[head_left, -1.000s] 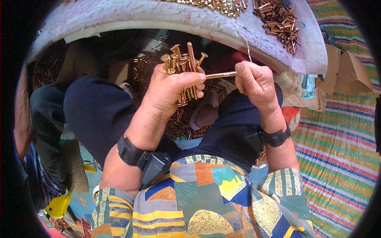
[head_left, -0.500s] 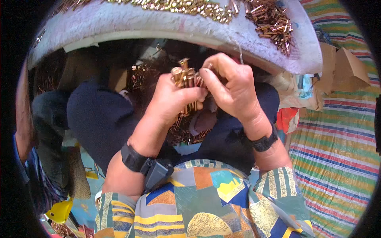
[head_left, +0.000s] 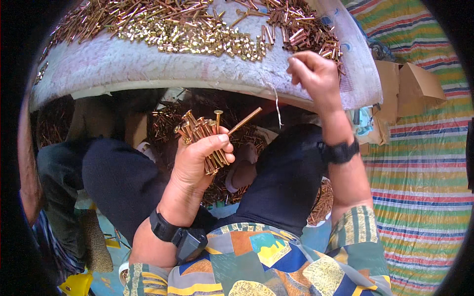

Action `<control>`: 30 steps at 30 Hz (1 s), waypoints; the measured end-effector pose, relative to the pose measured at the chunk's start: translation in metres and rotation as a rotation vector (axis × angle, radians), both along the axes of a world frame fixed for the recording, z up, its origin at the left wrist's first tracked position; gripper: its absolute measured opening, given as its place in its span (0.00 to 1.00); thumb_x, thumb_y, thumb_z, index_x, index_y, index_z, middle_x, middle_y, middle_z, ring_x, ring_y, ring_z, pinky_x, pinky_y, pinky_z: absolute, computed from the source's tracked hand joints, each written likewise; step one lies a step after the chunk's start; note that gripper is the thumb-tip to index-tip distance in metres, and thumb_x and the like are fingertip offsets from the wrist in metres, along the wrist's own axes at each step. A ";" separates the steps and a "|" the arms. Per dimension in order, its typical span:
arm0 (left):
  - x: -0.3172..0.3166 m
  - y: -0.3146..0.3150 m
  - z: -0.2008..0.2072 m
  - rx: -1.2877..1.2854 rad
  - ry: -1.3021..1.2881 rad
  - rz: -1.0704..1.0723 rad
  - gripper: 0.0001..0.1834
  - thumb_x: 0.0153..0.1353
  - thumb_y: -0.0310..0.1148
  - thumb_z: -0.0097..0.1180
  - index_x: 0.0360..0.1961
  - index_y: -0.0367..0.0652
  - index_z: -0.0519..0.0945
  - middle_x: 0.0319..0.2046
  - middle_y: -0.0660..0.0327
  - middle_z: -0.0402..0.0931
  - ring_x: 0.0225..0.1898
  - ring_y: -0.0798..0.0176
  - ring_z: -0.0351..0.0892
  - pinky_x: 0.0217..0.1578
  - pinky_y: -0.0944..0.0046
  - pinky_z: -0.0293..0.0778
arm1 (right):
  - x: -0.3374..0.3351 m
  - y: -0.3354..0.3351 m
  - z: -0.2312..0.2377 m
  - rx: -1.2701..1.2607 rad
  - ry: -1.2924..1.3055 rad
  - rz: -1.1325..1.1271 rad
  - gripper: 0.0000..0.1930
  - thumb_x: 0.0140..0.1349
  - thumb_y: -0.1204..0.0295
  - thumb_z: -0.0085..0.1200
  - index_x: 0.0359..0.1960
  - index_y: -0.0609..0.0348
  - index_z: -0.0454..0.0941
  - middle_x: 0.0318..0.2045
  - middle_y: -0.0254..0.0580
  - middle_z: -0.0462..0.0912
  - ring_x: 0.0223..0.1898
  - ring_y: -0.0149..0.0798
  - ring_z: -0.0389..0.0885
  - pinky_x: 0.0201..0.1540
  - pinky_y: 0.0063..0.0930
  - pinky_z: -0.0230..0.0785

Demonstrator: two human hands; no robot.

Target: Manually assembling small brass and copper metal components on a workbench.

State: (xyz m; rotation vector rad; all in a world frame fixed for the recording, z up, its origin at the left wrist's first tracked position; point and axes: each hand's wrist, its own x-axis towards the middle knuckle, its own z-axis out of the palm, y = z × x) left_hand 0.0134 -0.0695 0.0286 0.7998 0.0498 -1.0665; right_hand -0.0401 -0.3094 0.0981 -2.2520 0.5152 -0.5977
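My left hand (head_left: 193, 155) is closed around a bunch of long brass-coloured bolts (head_left: 200, 129), their flat heads mostly upward. A single long rod-like piece (head_left: 245, 121) sticks out slantwise beyond its thumb and fingertips. My right hand (head_left: 318, 76) hangs over the right part of the cloth-covered table (head_left: 148, 71), fingers curled and thumb close to the forefinger. Whatever lies between those fingertips, if anything, is too small to make out. Just beyond that hand is a heap of copper-coloured tubes or rods (head_left: 301, 24). Small shiny brass pieces (head_left: 197, 39) form another pile to its left.
Many long bolts (head_left: 113, 17) cover the table's far left. Below its edge, more metal pieces (head_left: 168, 118) lie between my legs. A tub of bolts (head_left: 321, 202) sits beside my right leg. Cardboard boxes (head_left: 414, 91) stand on the striped sheet (head_left: 419, 172). Another person's arm (head_left: 30, 163) shows at left.
My right hand has left the bunch in my left hand and moved up and right over the table. The left hand has shifted down and left, still holding the bolts. More tabletop shows.
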 end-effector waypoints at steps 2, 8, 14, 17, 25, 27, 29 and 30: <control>0.001 -0.003 -0.003 0.009 0.015 0.011 0.11 0.45 0.26 0.57 0.32 0.33 0.74 0.20 0.58 0.74 0.21 0.65 0.76 0.22 0.68 0.76 | 0.023 -0.032 -0.002 -0.149 0.073 -0.015 0.09 0.50 0.70 0.51 0.26 0.63 0.80 0.18 0.41 0.80 0.16 0.27 0.76 0.22 0.20 0.69; 0.004 -0.007 -0.002 0.037 0.035 0.026 0.11 0.46 0.25 0.57 0.32 0.33 0.74 0.20 0.58 0.74 0.21 0.65 0.76 0.21 0.68 0.77 | 0.090 -0.066 -0.021 -0.776 0.467 -0.207 0.14 0.43 0.61 0.55 0.26 0.58 0.81 0.24 0.53 0.79 0.29 0.49 0.79 0.36 0.34 0.71; 0.008 -0.003 -0.007 0.061 0.040 0.052 0.11 0.47 0.28 0.55 0.33 0.37 0.73 0.20 0.59 0.74 0.19 0.65 0.75 0.22 0.69 0.74 | 0.101 -0.052 -0.020 -0.769 0.681 -0.245 0.18 0.46 0.60 0.56 0.33 0.62 0.79 0.31 0.57 0.79 0.36 0.53 0.78 0.42 0.37 0.70; 0.011 -0.003 -0.008 0.052 0.063 0.095 0.11 0.46 0.27 0.56 0.33 0.35 0.74 0.21 0.59 0.74 0.21 0.65 0.76 0.22 0.68 0.75 | 0.064 -0.058 -0.011 -0.258 0.116 -0.044 0.11 0.49 0.72 0.50 0.32 0.64 0.79 0.22 0.42 0.78 0.23 0.32 0.75 0.27 0.22 0.66; 0.008 -0.004 -0.005 0.011 0.035 0.086 0.11 0.46 0.26 0.56 0.32 0.36 0.73 0.21 0.59 0.74 0.21 0.66 0.76 0.22 0.69 0.76 | -0.013 0.029 0.016 0.365 0.052 0.371 0.08 0.55 0.80 0.48 0.35 0.64 0.78 0.19 0.30 0.74 0.18 0.18 0.67 0.19 0.11 0.58; 0.005 -0.005 -0.004 0.014 0.002 0.072 0.11 0.46 0.27 0.55 0.33 0.36 0.72 0.20 0.59 0.74 0.20 0.66 0.75 0.22 0.70 0.75 | -0.018 0.035 0.013 0.362 0.039 0.360 0.08 0.56 0.80 0.48 0.35 0.63 0.78 0.19 0.30 0.74 0.17 0.18 0.66 0.18 0.10 0.58; 0.004 -0.006 -0.004 0.014 -0.001 0.062 0.10 0.46 0.26 0.56 0.32 0.36 0.74 0.21 0.59 0.74 0.21 0.66 0.76 0.22 0.69 0.76 | -0.021 0.036 0.011 0.356 0.005 0.324 0.07 0.56 0.79 0.48 0.35 0.63 0.78 0.19 0.29 0.74 0.18 0.17 0.67 0.19 0.10 0.59; 0.004 -0.006 -0.003 0.015 -0.003 0.056 0.09 0.45 0.26 0.57 0.30 0.35 0.75 0.21 0.59 0.75 0.22 0.66 0.77 0.23 0.68 0.77 | -0.022 0.036 0.012 0.356 0.002 0.325 0.07 0.56 0.79 0.48 0.35 0.63 0.78 0.19 0.29 0.74 0.18 0.17 0.67 0.19 0.10 0.59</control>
